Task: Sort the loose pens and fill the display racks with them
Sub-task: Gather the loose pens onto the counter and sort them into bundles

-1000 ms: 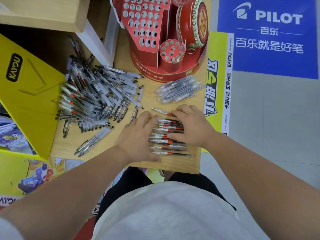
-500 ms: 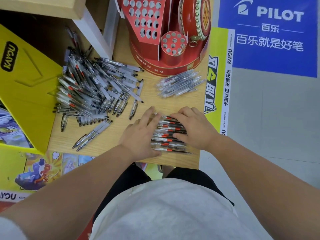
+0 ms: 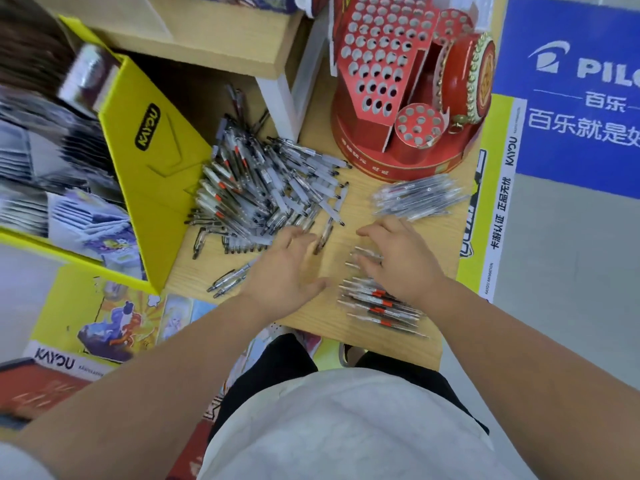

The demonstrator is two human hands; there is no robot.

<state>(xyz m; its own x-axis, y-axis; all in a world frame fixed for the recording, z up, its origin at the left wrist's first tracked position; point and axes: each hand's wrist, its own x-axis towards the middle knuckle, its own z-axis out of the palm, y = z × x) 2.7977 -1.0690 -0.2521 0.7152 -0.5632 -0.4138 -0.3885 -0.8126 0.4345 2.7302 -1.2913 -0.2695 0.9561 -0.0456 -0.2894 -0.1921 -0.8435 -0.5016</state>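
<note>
Pale wood tabletop (image 3: 322,313): tangled heap of clear plastic pens (image 3: 263,192) at L. Left hand (image 3: 291,268) spread beside it, empty. Right hand (image 3: 398,261) flat, fingers straight on row of red-banded pens (image 3: 377,306). Red cardboard holed rack (image 3: 381,74) behind, unfilled. Pens prob. light, stiff, roll easily; pinch mid-barrel.

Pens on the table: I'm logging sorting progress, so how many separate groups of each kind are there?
Unsorted mixed heap: 1
Sorted clear bundle: 1
Sorted red-marked row: 1
Small stray cluster: 1
Total: 4 groups
</note>
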